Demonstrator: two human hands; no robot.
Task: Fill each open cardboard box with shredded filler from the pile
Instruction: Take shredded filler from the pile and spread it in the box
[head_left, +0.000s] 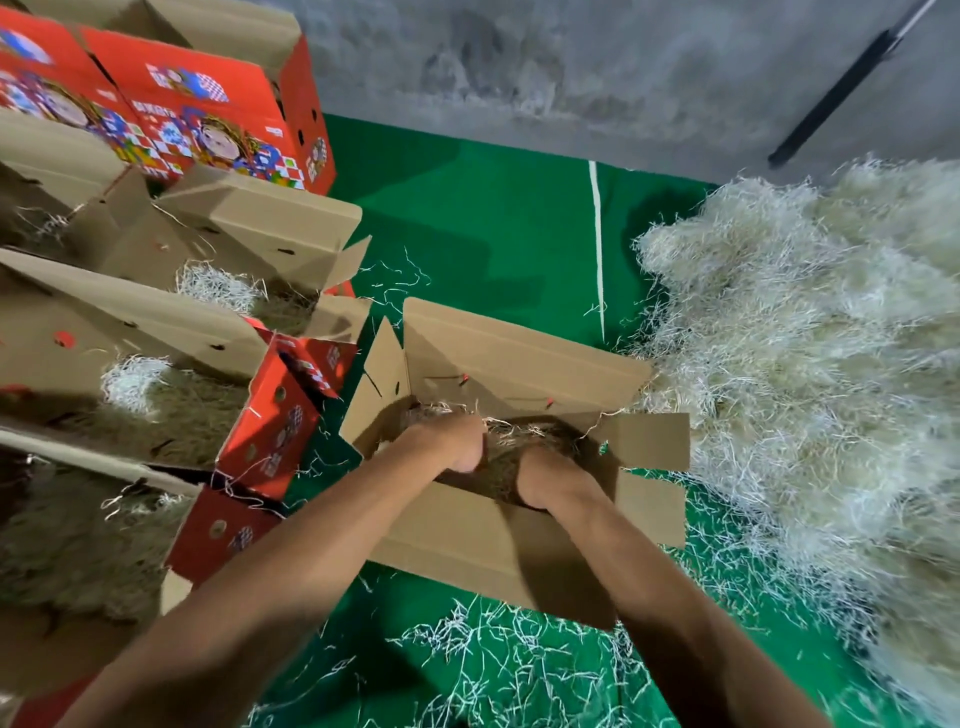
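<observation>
Open brown cardboard box (519, 364) at centre on green floor mat (493, 218); left hand (457, 441) curled into shredded pale paper filler (524, 431) inside it, right hand (545, 478) buried, grip indiscernible; loose filler pile (805, 338) at three o'clock; filled red printed boxes (270, 431) at nine o'clock

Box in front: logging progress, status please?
Both hands down inside the open box, left hand and right hand pressing filler; finger pose hidden. Box partly filled. Pile at right, nothing blocking.
</observation>
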